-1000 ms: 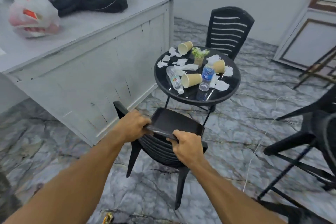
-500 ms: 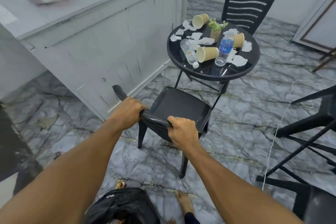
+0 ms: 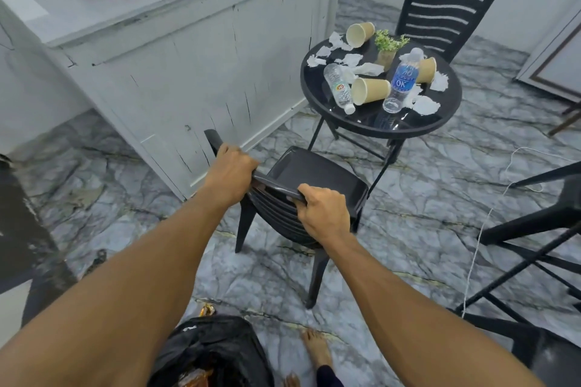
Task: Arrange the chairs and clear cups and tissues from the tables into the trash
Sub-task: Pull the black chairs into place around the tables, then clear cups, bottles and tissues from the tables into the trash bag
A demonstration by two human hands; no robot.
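A black plastic chair [image 3: 317,173] stands on the floor facing a round black table [image 3: 361,122]. My left hand [image 3: 231,174] and my right hand [image 3: 323,214] both grip the top edge of its backrest. On the table lie three tan paper cups on their sides, one [image 3: 369,89] near the front, one [image 3: 360,34] at the back and one [image 3: 427,70] to the right, among several crumpled white tissues [image 3: 424,105]. A black trash bag [image 3: 213,352] sits open on the floor below my arms.
A second black chair [image 3: 446,6] stands behind the table. On the table are a lying bottle [image 3: 339,88], an upright bottle [image 3: 402,82] and a small potted plant [image 3: 388,47]. A grey counter [image 3: 188,50] is at left, black chair legs [image 3: 534,229] at right, and a white cord [image 3: 481,242] runs across the floor.
The chair has moved down onto its legs closer to the table, and the view has tilted down so the trash bag and a bare foot show. Both hands keep their grip.
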